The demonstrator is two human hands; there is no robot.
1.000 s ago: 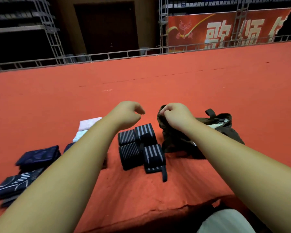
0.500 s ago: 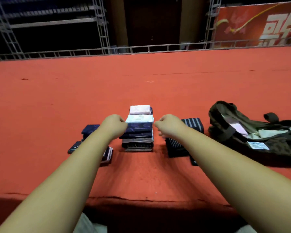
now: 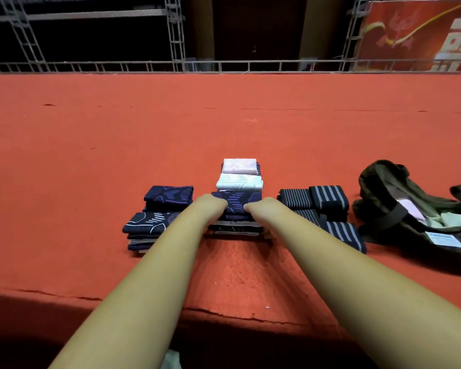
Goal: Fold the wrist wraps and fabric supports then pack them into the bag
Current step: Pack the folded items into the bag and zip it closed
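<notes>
Both bare forearms reach out over worktop [image 3: 91,182] edge. Left hand [image 3: 210,207] and right hand [image 3: 260,210] on near top of middle stack [image 3: 236,229], close together, navy patterned piece [image 3: 237,201] between them. Fingers hidden behind knuckles, so can't tell if gripping. Two navy folded piles [image 3: 155,217] just left. Striped wrist wraps [image 3: 317,201] just right, rolled, lying flat. Olive bag [image 3: 383,209] far right, mouth open, pale fabric inside. Behind hands: white piece [image 3: 238,181], then pink piece [image 3: 239,166]. Beyond: metal railing [image 3: 250,66], red banner [image 3: 415,35].
</notes>
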